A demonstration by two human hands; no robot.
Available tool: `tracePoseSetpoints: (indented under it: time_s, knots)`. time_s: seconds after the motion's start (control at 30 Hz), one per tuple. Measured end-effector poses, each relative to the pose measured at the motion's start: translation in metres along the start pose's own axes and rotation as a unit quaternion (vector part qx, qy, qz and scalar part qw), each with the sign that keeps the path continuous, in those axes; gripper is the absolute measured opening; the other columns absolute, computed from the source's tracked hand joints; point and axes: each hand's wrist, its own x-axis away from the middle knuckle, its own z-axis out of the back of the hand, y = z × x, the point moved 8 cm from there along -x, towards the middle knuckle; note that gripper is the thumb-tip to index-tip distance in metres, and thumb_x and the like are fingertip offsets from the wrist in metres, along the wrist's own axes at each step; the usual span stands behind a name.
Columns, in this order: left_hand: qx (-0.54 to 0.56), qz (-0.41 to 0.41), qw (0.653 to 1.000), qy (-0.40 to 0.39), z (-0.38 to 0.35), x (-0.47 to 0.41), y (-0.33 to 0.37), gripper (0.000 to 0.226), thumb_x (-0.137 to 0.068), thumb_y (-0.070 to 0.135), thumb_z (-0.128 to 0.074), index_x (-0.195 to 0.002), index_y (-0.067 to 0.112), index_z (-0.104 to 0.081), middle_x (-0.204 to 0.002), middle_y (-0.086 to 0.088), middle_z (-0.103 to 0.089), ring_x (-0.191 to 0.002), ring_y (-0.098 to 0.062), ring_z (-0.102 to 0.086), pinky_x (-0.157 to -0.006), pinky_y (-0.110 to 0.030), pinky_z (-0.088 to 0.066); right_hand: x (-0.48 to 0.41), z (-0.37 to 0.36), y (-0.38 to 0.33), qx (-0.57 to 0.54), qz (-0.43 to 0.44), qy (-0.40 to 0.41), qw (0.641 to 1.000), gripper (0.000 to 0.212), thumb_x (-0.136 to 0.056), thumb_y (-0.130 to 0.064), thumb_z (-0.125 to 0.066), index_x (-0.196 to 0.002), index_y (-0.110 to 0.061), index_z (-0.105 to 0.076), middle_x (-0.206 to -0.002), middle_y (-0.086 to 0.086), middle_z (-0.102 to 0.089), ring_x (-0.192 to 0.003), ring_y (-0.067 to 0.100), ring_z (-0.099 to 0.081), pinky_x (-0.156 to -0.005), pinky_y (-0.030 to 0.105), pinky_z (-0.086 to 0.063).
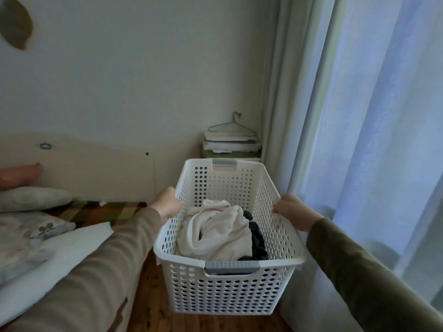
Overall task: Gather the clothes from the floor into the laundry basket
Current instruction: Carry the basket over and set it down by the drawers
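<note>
The fingers of the left hand [167, 203] curl over the left rim of the white laundry basket [227, 293]. The fingers of the right hand [291, 210] clamp on the right rim. The basket looks held up above the wood floor [153, 310], between the bed [48, 236] and the curtain [374, 140]. A cream garment [215, 232] and a dark garment [257, 240] already lie inside. No clothes show on the bit of floor in view, so the gathering looks nearly done. The basket's long side points straight away from the person, toward the wall.
</note>
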Motion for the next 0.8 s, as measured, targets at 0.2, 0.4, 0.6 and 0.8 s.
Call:
tracePoseSetpoints:
  time_s: [0.2, 0.4, 0.6, 0.8]
  knots:
    - [-0.004, -0.035, 0.999, 0.008, 0.02, -0.099, 0.015, 0.043, -0.085, -0.01, -0.039, -0.128, -0.005, -0.042, -0.132, -0.024, -0.048, -0.12, -0.037, -0.047, -0.084, -0.036, -0.042, -0.081, -0.027, -0.026, -0.022, -0.012, 0.04, 0.999, 0.007, -0.082, 0.008, -0.045, -0.08, 0.002, -0.047, -0.064, 0.006, -0.041, -0.056, 0.017, -0.041, -0.042, 0.024, -0.039]
    - [0.009, -0.04, 0.999, -0.027, 0.009, -0.181, 0.013, 0.042, -0.085, -0.011, -0.038, -0.126, -0.005, -0.043, -0.131, -0.025, -0.048, -0.118, -0.037, -0.048, -0.082, -0.036, -0.041, -0.146, -0.047, -0.042, -0.012, -0.022, 0.051, 0.998, 0.009, -0.08, 0.008, -0.045, -0.086, 0.006, -0.051, -0.076, 0.015, -0.048, -0.08, 0.026, -0.052, -0.069, 0.036, -0.045]
    - [0.013, -0.049, 0.997, -0.061, -0.016, -0.286, 0.017, 0.043, -0.085, -0.01, -0.038, -0.128, -0.005, -0.041, -0.135, -0.025, -0.046, -0.122, -0.038, -0.046, -0.09, -0.041, -0.043, -0.236, -0.064, -0.044, 0.006, -0.045, 0.069, 0.997, 0.012, -0.083, 0.007, -0.043, -0.073, 0.0, -0.046, -0.069, 0.009, -0.045, -0.069, 0.025, -0.049, -0.056, 0.031, -0.045]
    - [0.03, -0.077, 0.993, -0.087, -0.042, -0.376, 0.047, 0.037, -0.087, -0.008, -0.039, -0.123, -0.006, -0.043, -0.134, -0.025, -0.046, -0.122, -0.038, -0.045, -0.094, -0.043, -0.041, -0.325, -0.06, -0.048, 0.049, -0.08, 0.087, 0.992, 0.025, -0.085, 0.0, -0.049, -0.063, -0.01, -0.042, -0.063, 0.004, -0.04, -0.053, 0.013, -0.036, -0.027, 0.008, -0.032]
